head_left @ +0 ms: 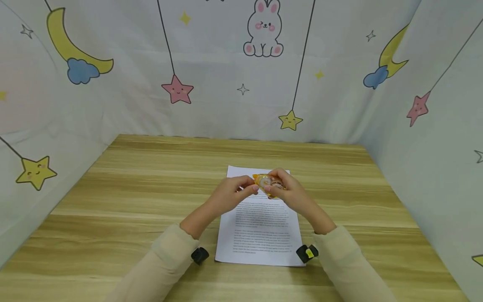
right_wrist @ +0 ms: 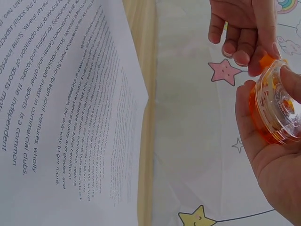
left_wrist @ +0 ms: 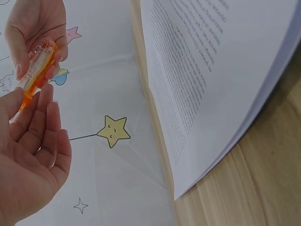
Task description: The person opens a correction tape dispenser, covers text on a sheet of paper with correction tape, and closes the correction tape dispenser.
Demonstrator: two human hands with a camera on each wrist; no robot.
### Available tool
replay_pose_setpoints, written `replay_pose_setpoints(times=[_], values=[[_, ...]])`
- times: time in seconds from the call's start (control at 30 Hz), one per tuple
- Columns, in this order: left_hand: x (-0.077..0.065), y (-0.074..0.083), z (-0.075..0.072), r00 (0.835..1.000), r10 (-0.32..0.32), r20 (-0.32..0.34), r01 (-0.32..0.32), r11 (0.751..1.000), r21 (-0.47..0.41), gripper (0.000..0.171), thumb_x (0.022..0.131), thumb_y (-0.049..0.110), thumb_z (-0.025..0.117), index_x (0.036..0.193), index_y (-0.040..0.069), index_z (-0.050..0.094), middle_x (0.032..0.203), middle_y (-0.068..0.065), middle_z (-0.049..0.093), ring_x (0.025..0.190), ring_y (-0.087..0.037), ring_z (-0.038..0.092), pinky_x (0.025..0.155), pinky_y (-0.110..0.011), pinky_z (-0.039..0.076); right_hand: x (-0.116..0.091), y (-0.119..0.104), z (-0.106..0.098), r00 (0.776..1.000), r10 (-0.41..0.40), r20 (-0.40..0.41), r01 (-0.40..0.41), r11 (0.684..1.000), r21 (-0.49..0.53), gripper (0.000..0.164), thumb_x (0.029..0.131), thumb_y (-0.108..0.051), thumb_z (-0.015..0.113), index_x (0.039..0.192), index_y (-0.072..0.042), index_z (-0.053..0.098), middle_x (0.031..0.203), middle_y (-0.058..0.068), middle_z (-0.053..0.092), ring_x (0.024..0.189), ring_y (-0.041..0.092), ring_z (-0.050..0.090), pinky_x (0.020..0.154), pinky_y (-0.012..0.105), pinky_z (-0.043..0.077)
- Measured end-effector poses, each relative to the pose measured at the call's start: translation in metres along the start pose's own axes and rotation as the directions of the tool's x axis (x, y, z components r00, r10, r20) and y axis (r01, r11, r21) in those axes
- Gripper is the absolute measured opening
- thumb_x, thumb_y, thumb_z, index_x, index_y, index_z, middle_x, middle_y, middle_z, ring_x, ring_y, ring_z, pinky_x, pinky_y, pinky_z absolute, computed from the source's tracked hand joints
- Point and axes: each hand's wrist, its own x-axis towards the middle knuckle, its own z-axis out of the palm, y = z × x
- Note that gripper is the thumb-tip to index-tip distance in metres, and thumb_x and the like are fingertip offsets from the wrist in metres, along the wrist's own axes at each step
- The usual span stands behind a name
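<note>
Head view: I have orange-and-clear tape dispenser (head_left: 267,183) held up over upper part of printed sheets (head_left: 260,259). Right grip (head_left: 295,195) closed round its body, thumb (right_wrist: 292,84) on clear face. Left grip (head_left: 227,195) nearly closed, pinching its orange tip (right_wrist: 266,61), other fingers (left_wrist: 49,136) loosely curled. Sheets lie on wood-grain tabletop (head_left: 158,188); behind, I see white cloth (head_left: 226,119) with cartoon stars (head_left: 177,89), moons (head_left: 57,35), rabbit (head_left: 263,41).

Cartoon fabric booth (head_left: 226,117) around table (head_left: 151,180)

An orange, clear-sided tape dispenser (head_left: 266,181) (wheels showing through) sits in the right hand (head_left: 292,191), its narrow tip (head_left: 255,177) towards ten o'clock.
</note>
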Motion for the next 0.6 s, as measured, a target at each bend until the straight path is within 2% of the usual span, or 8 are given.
replay_pose_setpoints(times=[0.17,0.3,0.4,0.5,0.6], values=[[0.002,0.0,0.0,0.999,0.028,-0.036,-0.028,0.999,0.019,0.027,0.092,0.033,0.054,0.097,0.01,0.069,0.089,-0.001,0.07,0.078,-0.011,0.06,0.067,-0.021,0.049,0.002,0.0,0.0,0.999,-0.038,0.014,0.038,0.999,0.038,0.025,0.092,-0.01,0.054,0.111,0.004,0.043,0.1,0.021,0.053,0.079,0.022,0.058,0.069,0.029,0.053],[0.001,0.0,0.0,0.999,0.032,-0.035,-0.031,0.999,0.029,0.027,0.092,0.032,0.053,0.096,0.01,0.068,0.09,-0.004,0.07,0.079,-0.011,0.06,0.07,-0.022,0.05,0.004,-0.001,0.0,0.999,-0.033,0.031,0.032,0.999,0.038,0.025,0.092,-0.01,0.054,0.111,0.002,0.044,0.102,0.02,0.053,0.079,0.024,0.057,0.069,0.029,0.053],[0.0,-0.004,0.001,0.999,0.04,-0.027,-0.038,0.997,0.061,0.028,0.093,0.033,0.051,0.098,0.01,0.067,0.09,-0.003,0.069,0.077,-0.01,0.058,0.07,-0.022,0.049,0.006,0.0,0.002,0.999,-0.026,0.03,0.026,1.0,0.011,0.026,0.092,-0.012,0.055,0.113,0.001,0.045,0.102,0.02,0.054,0.079,0.022,0.057,0.07,0.033,0.053],[-0.001,-0.009,0.002,0.999,0.03,0.012,-0.032,0.993,0.113,0.031,0.095,0.035,0.047,0.102,0.012,0.065,0.091,0.0,0.067,0.077,-0.009,0.055,0.07,-0.023,0.047,0.009,0.003,0.002,1.0,-0.002,-0.01,0.001,0.999,-0.041,0.029,0.092,-0.015,0.056,0.115,0.0,0.047,0.104,0.02,0.055,0.081,0.021,0.059,0.07,0.036,0.054],[-0.003,-0.016,0.004,0.995,-0.014,0.095,-0.005,0.981,0.194,0.032,0.097,0.035,0.045,0.107,0.011,0.064,0.096,0.001,0.066,0.084,-0.012,0.058,0.075,-0.029,0.048,0.011,0.01,-0.002,0.998,0.031,-0.059,-0.037,0.993,-0.108,0.034,0.091,-0.018,0.058,0.118,-0.001,0.047,0.106,0.021,0.058,0.082,0.023,0.062,0.07,0.035,0.055]])
